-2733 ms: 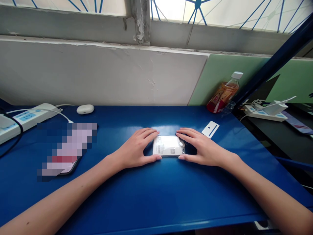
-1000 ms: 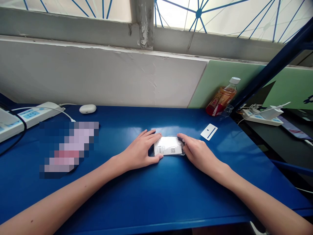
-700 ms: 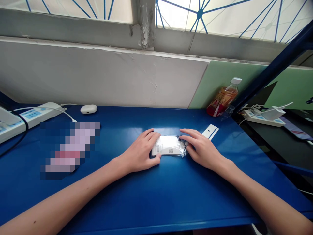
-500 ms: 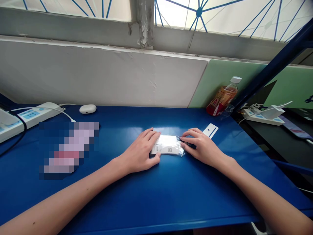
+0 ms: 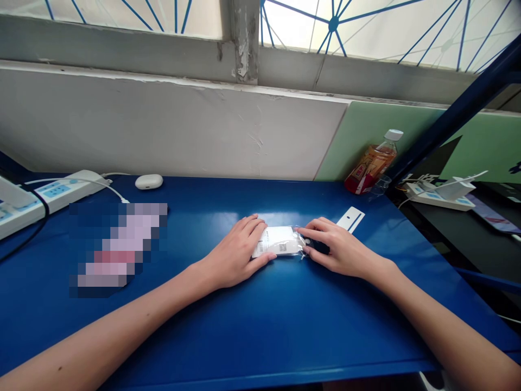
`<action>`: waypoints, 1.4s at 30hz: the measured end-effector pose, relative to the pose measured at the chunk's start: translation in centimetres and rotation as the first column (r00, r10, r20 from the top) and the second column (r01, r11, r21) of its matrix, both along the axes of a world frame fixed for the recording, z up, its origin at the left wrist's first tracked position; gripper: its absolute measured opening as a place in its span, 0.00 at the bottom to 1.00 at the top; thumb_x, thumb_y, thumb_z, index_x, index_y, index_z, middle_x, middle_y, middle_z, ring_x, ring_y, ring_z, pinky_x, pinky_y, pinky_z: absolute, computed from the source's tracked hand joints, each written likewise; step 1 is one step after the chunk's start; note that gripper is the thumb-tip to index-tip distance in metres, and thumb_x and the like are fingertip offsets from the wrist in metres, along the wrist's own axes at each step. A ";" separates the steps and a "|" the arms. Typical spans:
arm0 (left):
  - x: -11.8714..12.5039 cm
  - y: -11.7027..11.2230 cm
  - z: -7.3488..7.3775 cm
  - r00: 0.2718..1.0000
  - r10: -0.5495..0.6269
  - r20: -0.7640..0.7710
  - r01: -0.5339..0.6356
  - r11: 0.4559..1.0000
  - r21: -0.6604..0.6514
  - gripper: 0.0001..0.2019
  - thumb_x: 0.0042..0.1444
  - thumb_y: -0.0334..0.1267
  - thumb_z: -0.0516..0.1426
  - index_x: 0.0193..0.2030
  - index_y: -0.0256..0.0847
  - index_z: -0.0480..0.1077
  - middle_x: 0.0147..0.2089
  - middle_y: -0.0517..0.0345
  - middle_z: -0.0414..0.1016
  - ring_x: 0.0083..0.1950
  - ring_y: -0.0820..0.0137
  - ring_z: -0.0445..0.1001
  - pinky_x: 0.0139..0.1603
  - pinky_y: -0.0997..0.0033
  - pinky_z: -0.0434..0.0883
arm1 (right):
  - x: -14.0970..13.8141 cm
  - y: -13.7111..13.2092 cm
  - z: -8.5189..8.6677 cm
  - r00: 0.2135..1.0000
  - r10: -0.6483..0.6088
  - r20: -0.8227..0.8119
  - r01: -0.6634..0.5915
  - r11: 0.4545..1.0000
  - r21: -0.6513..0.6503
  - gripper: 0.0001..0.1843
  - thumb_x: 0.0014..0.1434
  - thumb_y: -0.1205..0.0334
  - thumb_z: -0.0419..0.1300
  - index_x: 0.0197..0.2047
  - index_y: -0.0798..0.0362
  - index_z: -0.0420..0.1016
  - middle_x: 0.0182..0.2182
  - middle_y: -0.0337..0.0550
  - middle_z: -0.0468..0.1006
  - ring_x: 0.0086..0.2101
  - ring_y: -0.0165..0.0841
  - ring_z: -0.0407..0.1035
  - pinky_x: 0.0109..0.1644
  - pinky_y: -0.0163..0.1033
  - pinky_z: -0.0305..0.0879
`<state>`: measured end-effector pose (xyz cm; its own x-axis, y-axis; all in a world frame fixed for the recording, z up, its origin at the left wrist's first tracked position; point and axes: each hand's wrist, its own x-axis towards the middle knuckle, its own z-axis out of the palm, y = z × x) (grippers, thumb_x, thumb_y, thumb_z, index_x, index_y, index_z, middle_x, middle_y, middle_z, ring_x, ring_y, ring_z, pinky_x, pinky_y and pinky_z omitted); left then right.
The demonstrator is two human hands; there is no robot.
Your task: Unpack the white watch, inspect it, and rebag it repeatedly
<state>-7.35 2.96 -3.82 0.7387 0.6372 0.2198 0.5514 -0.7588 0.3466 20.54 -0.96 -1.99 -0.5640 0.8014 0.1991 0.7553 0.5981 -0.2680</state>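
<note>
A clear plastic packet [image 5: 283,239] lies flat on the blue desk, with a white printed card inside that carries a barcode and a square code. Over its left end is my left hand [image 5: 236,252], fingers across the top and thumb along the near edge, gripping it. My right hand [image 5: 340,247] has its thumb and forefinger on either side of the packet's loose clear right end. Something dark with small pale spots shows between these fingers, too covered to name. Just behind the right hand lies a white card with a dark stripe [image 5: 350,219].
A blurred-out phone-like thing [image 5: 126,244] lies at left on a white cable. Behind it are a power strip [image 5: 61,190] and a white earbud case [image 5: 148,182]. A drink bottle [image 5: 372,165] leans in the back right corner, near a blue metal post [image 5: 456,108].
The left thumb has slid farther right along the packet's near edge. The right thumb and forefinger have spread a little wider at the packet's right end. The view has shifted slightly.
</note>
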 end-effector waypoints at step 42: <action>0.0 -0.1 0.4 0.999 -0.019 -0.029 0.020 0.999 0.026 0.27 0.68 0.54 0.49 0.63 0.34 0.61 0.65 0.36 0.65 0.68 0.47 0.61 0.66 0.44 0.63 | 3.0 1.1 0.8 0.988 -0.061 -0.139 0.043 0.990 -0.132 0.20 0.60 0.50 0.64 0.54 0.46 0.78 0.63 0.51 0.68 0.61 0.49 0.66 0.61 0.56 0.68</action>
